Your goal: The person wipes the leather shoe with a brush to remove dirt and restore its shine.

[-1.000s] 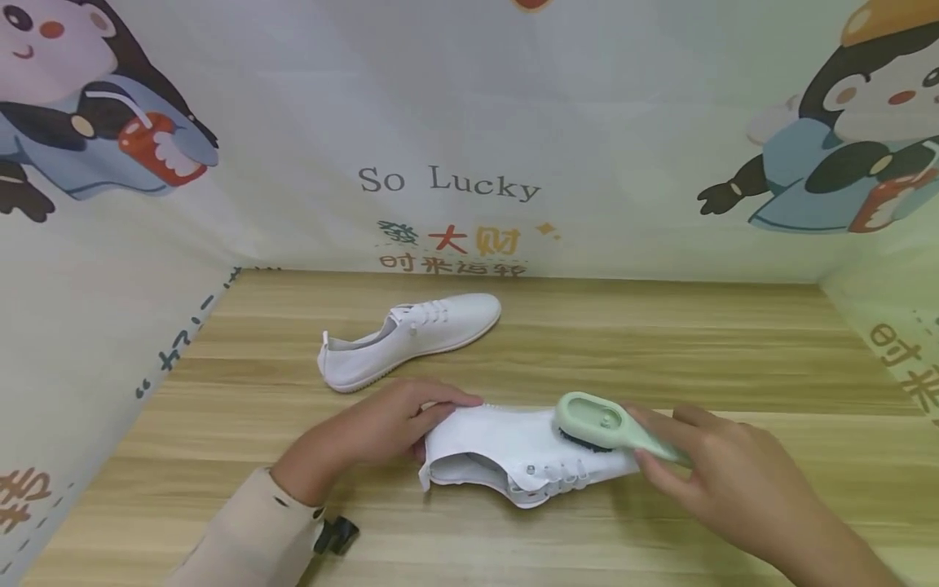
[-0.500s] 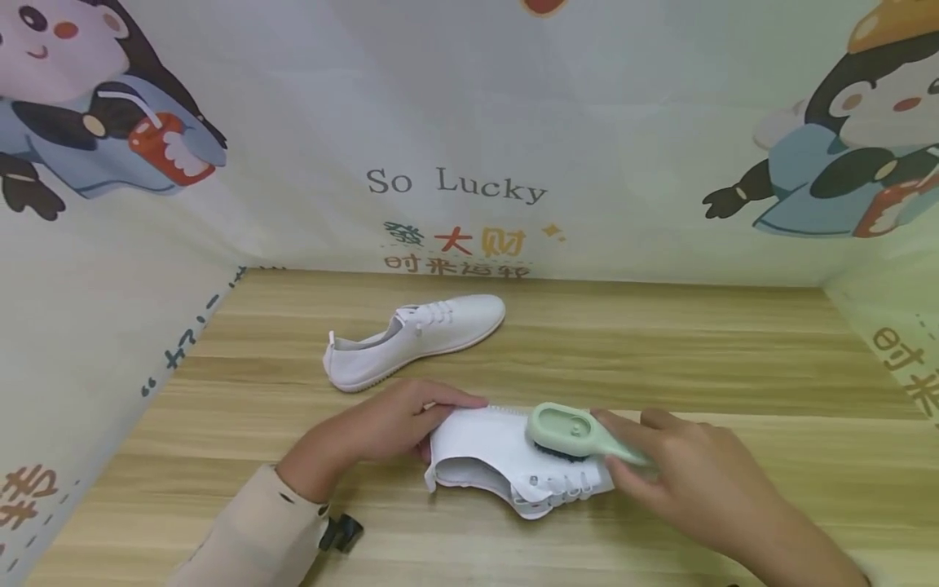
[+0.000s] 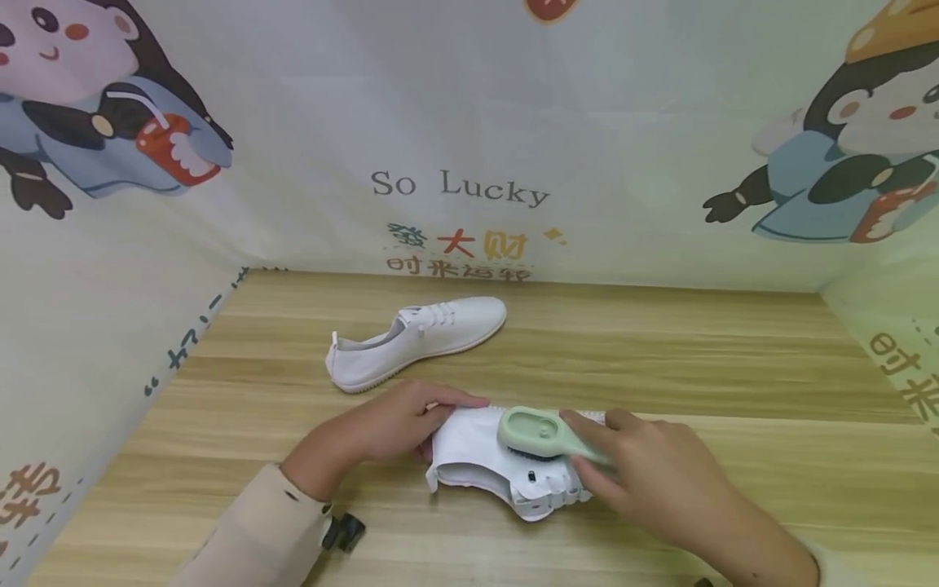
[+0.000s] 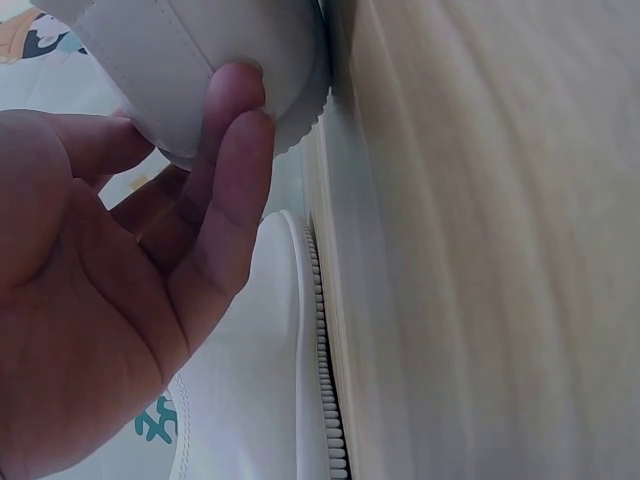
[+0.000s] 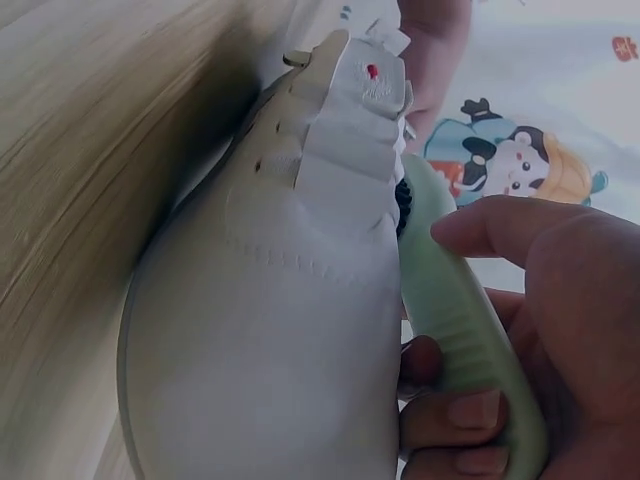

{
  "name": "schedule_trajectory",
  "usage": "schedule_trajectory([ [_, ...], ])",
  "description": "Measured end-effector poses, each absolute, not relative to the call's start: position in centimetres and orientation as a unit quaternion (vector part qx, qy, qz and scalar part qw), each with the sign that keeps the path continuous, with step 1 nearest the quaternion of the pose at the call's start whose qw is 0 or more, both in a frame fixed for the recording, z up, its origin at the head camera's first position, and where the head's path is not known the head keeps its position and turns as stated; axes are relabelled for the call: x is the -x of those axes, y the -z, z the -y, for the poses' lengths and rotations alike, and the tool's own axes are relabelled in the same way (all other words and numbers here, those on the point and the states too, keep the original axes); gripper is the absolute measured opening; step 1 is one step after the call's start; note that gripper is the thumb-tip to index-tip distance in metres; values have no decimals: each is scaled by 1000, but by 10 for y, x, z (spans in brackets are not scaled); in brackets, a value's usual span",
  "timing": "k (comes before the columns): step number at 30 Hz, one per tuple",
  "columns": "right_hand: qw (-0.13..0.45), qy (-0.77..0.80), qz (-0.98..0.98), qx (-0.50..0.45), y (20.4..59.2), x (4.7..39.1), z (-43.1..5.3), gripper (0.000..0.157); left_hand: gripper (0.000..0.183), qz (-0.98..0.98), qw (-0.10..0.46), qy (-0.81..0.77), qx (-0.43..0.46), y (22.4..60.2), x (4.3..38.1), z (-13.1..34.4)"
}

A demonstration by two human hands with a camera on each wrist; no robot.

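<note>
A white lace-up shoe (image 3: pixel 469 436) lies tipped on its side, its opening facing the person and its toe to the right. My left hand (image 3: pixel 392 424) grips the heel end; in the left wrist view its fingers (image 4: pixel 235 170) curl against the heel. With my right hand (image 3: pixel 653 469) I hold a pale green brush (image 3: pixel 531 430) by its handle. Its dark bristles (image 5: pixel 404 205) touch the shoe's upper side near the laces. The right wrist view shows fingers (image 5: pixel 455 420) wrapped round the handle (image 5: pixel 470 340). The right hand hides the toe in the head view.
A second white shoe (image 3: pixel 440 334) stands upright on the wooden table (image 3: pixel 697 350), behind the left hand. A printed white cloth (image 3: pixel 623 106) rises at the back and both sides. A small black object (image 3: pixel 345 531) sits at the left cuff.
The right hand has slid the brush leftward along the shoe, from near the toe toward the heel. My left hand keeps its grip on the heel, and the second shoe stays put.
</note>
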State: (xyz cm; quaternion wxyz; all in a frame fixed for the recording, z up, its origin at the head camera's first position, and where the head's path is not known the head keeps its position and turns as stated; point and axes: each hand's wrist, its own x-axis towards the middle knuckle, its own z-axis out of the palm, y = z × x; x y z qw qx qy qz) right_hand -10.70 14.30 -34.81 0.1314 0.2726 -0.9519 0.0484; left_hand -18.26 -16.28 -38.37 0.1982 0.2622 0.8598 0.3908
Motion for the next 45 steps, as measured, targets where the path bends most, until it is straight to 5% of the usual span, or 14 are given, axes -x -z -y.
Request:
schedule_trajectory([
  [34, 184, -95, 931, -300, 352, 107, -125, 33, 36, -860, 189, -390, -269, 384, 185, 162],
  [45, 131, -106, 946, -277, 339, 106, -141, 36, 40, -855, 186, -390, -286, 385, 184, 161],
])
